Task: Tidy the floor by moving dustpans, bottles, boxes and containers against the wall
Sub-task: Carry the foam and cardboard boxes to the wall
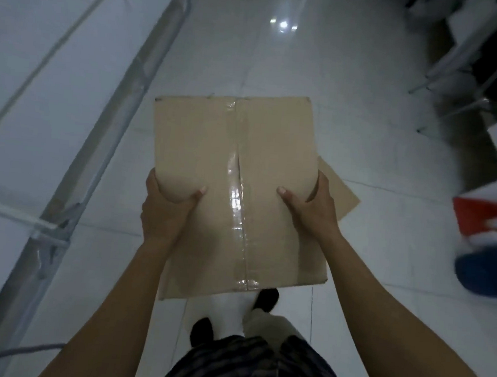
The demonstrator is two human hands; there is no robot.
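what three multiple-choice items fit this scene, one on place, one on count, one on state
1. Where is the cardboard box?
A. leaning on a wall
B. held up above the tiled floor
C. on a shelf

2. How many hands grip it?
A. none
B. one
C. two

3. What state is the taped seam on top in?
A. parted in a slit along part of its length
B. bare, with no tape
C. both flaps folded wide open

Answers:
1 B, the box hides part of a shoe beneath it.
2 C, the left hand and right hand each curl round a side edge, thumb on top.
3 A, a dark gap shows in the tape about midway.
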